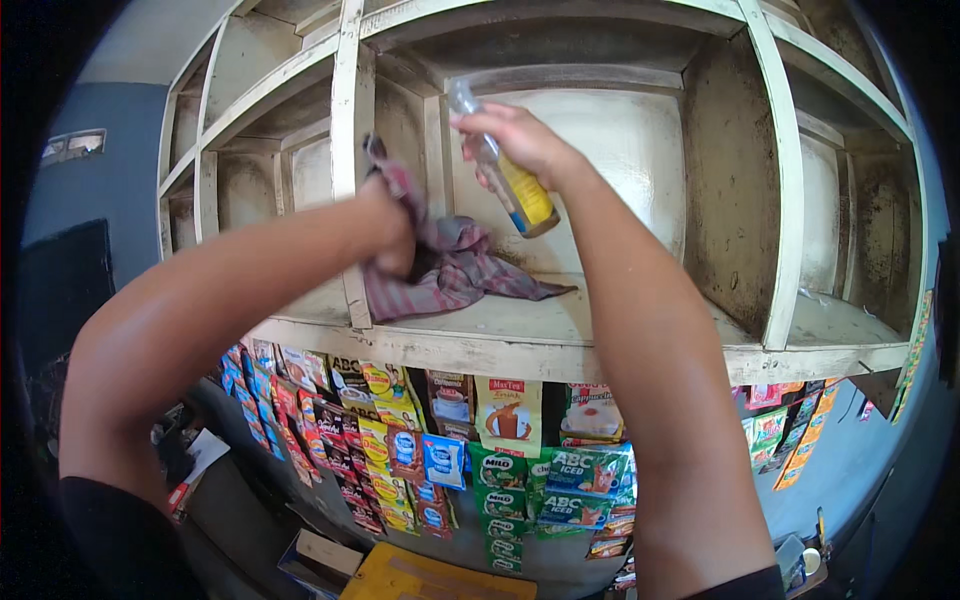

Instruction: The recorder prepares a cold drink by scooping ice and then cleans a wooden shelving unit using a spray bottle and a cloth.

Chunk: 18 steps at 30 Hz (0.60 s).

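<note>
My right hand [521, 139] grips a clear plastic bottle [529, 196] with a yellow and blue label, tilted inside the middle shelf compartment [585, 165]. Its clear top [460, 96] is blurred. My left hand [390, 229], also blurred, is closed on a red and grey plaid cloth [450, 281] by the compartment's left post. Part of the cloth wraps up past the wrist, and the rest lies bunched on the shelf board. The fingers of that hand are mostly hidden.
The cream wooden shelf unit [487, 349] has stained compartments to either side. Strips of drink sachets [502, 469] hang under its front edge. Below are a yellow box-like object [442, 577], an open cardboard box [322, 559] and, at lower right, a clear plastic container [790, 559].
</note>
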Tool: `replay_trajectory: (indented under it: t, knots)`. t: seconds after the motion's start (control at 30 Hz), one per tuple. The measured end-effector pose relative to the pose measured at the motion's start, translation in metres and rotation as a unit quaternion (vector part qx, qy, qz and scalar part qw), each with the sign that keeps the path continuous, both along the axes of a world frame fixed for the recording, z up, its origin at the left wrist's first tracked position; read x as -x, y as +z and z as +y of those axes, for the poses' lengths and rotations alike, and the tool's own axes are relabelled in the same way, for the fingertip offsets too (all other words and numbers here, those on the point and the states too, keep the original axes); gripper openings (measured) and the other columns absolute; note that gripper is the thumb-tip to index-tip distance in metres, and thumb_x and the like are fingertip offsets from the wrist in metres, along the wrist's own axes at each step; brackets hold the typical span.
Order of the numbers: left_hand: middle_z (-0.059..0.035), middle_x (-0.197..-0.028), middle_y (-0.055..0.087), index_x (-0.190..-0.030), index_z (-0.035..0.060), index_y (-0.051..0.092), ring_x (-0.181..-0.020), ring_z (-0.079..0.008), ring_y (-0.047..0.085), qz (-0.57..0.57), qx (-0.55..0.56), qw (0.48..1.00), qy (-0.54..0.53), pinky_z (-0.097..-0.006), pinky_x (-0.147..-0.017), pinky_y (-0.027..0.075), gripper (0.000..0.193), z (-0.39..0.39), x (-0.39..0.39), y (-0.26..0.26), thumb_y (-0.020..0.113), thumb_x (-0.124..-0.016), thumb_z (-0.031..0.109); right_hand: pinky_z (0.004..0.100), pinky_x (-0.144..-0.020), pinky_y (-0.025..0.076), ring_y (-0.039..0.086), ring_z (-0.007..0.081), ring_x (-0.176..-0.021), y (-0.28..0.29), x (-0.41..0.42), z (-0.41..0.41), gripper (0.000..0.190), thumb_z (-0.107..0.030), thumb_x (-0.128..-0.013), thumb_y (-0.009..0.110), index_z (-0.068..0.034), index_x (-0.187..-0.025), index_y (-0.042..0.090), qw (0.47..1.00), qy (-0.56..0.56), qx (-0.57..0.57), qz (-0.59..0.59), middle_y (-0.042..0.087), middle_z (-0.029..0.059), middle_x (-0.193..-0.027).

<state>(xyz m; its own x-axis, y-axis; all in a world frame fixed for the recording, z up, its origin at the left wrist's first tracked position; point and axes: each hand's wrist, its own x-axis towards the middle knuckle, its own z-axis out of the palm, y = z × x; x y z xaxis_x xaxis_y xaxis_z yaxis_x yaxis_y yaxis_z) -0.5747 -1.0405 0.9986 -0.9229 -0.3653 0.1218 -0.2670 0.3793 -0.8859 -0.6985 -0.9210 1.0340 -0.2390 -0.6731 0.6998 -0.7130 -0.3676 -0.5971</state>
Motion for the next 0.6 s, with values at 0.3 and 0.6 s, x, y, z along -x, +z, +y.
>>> replay_trajectory:
  t: [0.3, 0.6]
  knots:
    - [-0.0091, -0.163, 0.007, -0.155, 0.0125, 0.019, -0.15, -0.0315, 0.0, 0.323, -0.16, 0.928, 0.097, -0.0552, -0.118, -0.004, 0.073, -0.087, 0.129, -0.008, 0.042, -0.095, 0.047, 0.0311, -0.047, 0.045, 0.055, 0.0145, -0.053, -0.005, 0.007, 0.05, 0.046, -0.038, -0.085, 0.07, -0.01, -0.118, 0.057, 0.989, -0.129, 0.069, 0.016, 0.057, 0.004, -0.075]
    - [-0.0188, -0.131, 0.059, -0.133, 0.0046, 0.056, -0.12, -0.035, 0.057, -0.061, -0.313, 0.932, -0.171, -0.0422, -0.1, 0.045, 0.051, 0.018, 0.134, -0.047, 0.053, -0.084, 0.017, 0.035, -0.046, 0.046, 0.054, 0.018, -0.049, -0.015, 0.033, 0.063, 0.031, -0.03, -0.084, 0.068, -0.004, -0.095, 0.058, 0.942, -0.33, -0.058, -0.036, 0.057, 0.0062, -0.071]
